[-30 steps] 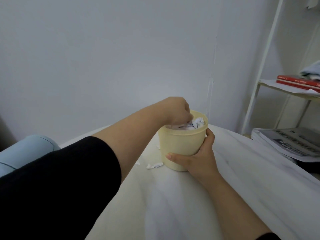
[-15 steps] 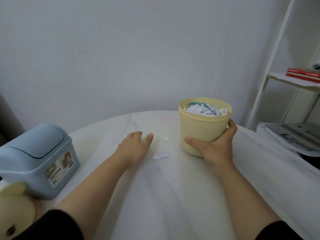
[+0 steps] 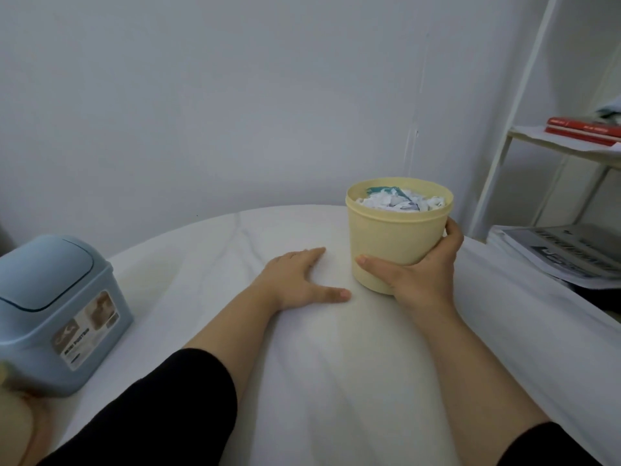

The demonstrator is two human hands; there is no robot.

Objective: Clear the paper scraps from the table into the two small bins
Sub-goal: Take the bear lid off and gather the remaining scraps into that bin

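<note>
A round yellow bin (image 3: 396,240) without a lid stands on the white table (image 3: 336,381), filled to the rim with white paper scraps (image 3: 400,200). My right hand (image 3: 416,277) wraps around its lower right side. My left hand (image 3: 299,280) lies palm down on the table just left of the bin, fingers spread, covering the spot where small scraps lay. No loose scraps show on the table. A blue bin (image 3: 53,311) with a swing lid sits at the table's left edge, lid shut.
A white metal shelf (image 3: 544,146) stands at the right with red books (image 3: 584,129). Magazines (image 3: 554,257) lie on a lower surface beside the table. A pale yellow object (image 3: 13,428) shows at the bottom left corner. A plain wall is behind.
My left hand left the yellow bin's top, dropped to the table and slid flat over the small scraps beside the bin. My right hand kept hold of the bin.
</note>
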